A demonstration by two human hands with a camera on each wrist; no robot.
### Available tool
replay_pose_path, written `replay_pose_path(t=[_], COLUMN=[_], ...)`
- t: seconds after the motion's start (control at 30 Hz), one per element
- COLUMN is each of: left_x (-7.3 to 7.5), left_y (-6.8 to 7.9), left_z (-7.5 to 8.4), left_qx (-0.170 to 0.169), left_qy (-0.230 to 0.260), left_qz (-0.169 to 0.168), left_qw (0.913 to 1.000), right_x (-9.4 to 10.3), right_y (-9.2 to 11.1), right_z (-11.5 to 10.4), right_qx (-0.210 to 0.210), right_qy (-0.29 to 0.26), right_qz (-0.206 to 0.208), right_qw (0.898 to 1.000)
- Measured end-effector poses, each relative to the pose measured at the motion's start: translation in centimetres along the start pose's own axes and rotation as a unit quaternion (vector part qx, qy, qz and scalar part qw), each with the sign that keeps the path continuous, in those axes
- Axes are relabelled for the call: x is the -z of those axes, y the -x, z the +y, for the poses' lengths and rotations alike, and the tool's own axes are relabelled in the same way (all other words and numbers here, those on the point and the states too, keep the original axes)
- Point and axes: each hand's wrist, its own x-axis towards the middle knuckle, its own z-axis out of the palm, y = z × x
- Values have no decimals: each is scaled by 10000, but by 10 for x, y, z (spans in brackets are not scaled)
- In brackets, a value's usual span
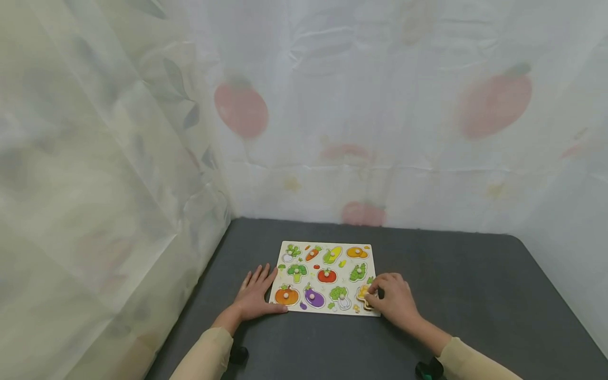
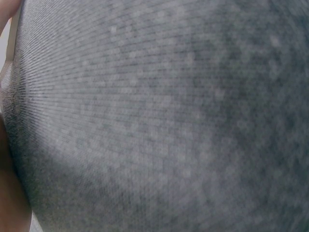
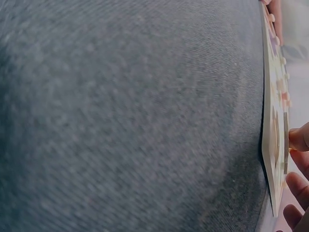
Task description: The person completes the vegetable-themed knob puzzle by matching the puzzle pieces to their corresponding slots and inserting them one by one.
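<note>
A pale wooden peg puzzle board [image 1: 313,312] with painted vegetables lies flat on the dark grey table. My left hand [image 1: 254,298] rests spread at its left edge, the thumb along the near left corner. At the near right corner, my right hand [image 1: 395,300] pinches a yellow-topped puzzle piece [image 1: 363,292] that resembles a mushroom. Its knob is hidden by fingers. In the right wrist view this piece [image 3: 286,140] stands slightly above the board's face. The pumpkin [image 1: 287,296], eggplant [image 1: 314,298] and bok choy piece [image 1: 340,298] line the near row.
The grey cloth-covered table [image 1: 456,295] extends around the board. Patterned white curtains [image 1: 361,105] hang behind it and on both sides. Dark straps [image 1: 238,354] sit near each wrist. Several other knobbed vegetable pieces, such as the tomato [image 1: 326,276], are in the board.
</note>
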Motion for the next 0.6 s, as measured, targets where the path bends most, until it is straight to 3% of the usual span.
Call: replay_pose_path(t=[0.33,0.6], left_x=[6,1], left_y=[1,0], left_z=[7,2], left_qx=[60,6], left_qy=[-67,-72], left_qz=[-81,0], left_qw=[9999,10000], right_x=[-6,-11], right_y=[3,3], right_z=[1,2], right_qx=[-52,-151], right_qy=[38,23], right_qz=[-54,-68], right_qw=[10000,9999])
